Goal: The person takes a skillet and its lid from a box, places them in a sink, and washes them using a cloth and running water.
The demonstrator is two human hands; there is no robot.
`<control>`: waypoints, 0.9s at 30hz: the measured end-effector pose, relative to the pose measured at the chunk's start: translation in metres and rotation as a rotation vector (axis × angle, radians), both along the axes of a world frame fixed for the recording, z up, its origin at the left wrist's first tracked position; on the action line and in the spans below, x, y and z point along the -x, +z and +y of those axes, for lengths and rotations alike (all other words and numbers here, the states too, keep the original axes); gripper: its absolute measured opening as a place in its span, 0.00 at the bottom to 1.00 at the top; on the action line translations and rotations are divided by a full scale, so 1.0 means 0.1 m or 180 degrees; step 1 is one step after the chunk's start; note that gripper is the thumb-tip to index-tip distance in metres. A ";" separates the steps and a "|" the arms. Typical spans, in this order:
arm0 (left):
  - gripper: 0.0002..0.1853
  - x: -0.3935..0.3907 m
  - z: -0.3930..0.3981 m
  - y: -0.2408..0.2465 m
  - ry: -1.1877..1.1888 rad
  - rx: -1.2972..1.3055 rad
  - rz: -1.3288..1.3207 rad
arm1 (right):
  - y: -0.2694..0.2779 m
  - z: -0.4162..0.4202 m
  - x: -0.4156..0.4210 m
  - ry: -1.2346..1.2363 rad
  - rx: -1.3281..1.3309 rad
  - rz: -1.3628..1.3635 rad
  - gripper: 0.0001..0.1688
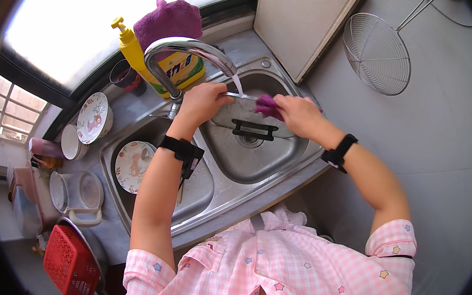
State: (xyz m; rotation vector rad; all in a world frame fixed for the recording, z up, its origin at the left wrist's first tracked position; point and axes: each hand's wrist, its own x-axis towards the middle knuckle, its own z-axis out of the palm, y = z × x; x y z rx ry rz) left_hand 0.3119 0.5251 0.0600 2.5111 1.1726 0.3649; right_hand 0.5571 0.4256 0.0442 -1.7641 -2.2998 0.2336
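A clear glass lid with a metal rim and a black handle is held tilted over the right basin. My left hand grips its rim at the upper left. Bunched in my right hand is a purple cloth, which lies against the lid's rim on the right. From the curved chrome faucet, water runs onto the rim between my hands. Part of the lid's right side is hidden by the cloth and my right hand.
In the left basin sits a patterned plate. Behind the faucet stand a yellow pump bottle and a purple towel. Bowls, a clear pitcher and a red basket line the left. A wire skimmer hangs at the right.
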 end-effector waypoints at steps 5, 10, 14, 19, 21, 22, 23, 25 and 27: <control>0.14 -0.08 -0.04 -0.01 0.0097 -0.0327 0.0176 | -0.09 -0.27 -0.38 -0.0301 -0.0272 0.0231 0.09; 0.15 -0.36 -0.32 -0.21 -0.0302 -0.0918 -0.0181 | -0.09 -0.05 0.15 -0.0166 -0.0542 0.0164 0.07; 0.11 -0.36 -0.33 -0.19 -0.0057 -0.0538 -0.0196 | -0.11 0.03 0.37 -0.0176 -0.0898 0.0128 0.09; 0.08 -0.18 -0.28 -0.13 0.0070 -0.0072 -0.0326 | -0.07 0.07 0.29 0.0157 -0.1070 0.0460 0.10; 0.08 -0.12 -0.28 -0.14 0.0168 0.0017 -0.0387 | 0.11 -0.03 0.19 0.0101 -0.0875 0.0361 0.11; 0.09 -0.10 -0.28 -0.13 0.0208 0.0070 -0.0462 | 0.23 -0.07 0.14 0.0062 -0.0782 0.0413 0.11; 0.10 -0.08 -0.28 -0.12 0.0254 0.0122 -0.0536 | 0.28 -0.11 0.08 0.0029 -0.0689 0.0467 0.11; 0.12 -0.10 -0.24 -0.14 0.0180 0.0128 -0.0654 | -0.06 -0.07 -0.18 -0.0013 -0.0893 0.1089 0.10; 0.13 -0.08 -0.24 -0.16 0.0207 0.0091 -0.0758 | -0.11 -0.02 -0.29 0.0261 -0.1034 0.1708 0.10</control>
